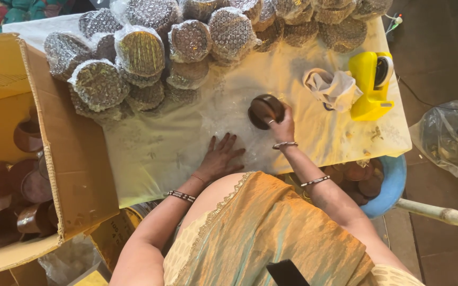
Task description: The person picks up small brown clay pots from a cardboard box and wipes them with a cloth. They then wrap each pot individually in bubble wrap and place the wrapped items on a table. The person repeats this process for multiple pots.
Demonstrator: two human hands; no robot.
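The round brown pot (265,110) stands tipped on its edge on a clear sheet of bubble wrap (223,124), its dark flat face turned toward nine o'clock; it sits at the sheet's three o'clock side; the sheet lies flat and slightly wrinkled on the pale table cover, near the table's six o'clock edge.

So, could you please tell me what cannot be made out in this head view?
- Clear plastic sheet under the left hand: its edges are too faint to trace.
- Brown round container: the right hand covers its far side.
- Blue tub: half hidden by table and arm.
- Cardboard box: cut off by the left edge.
- Bubble-wrapped bundles: contents blurred by the wrap.
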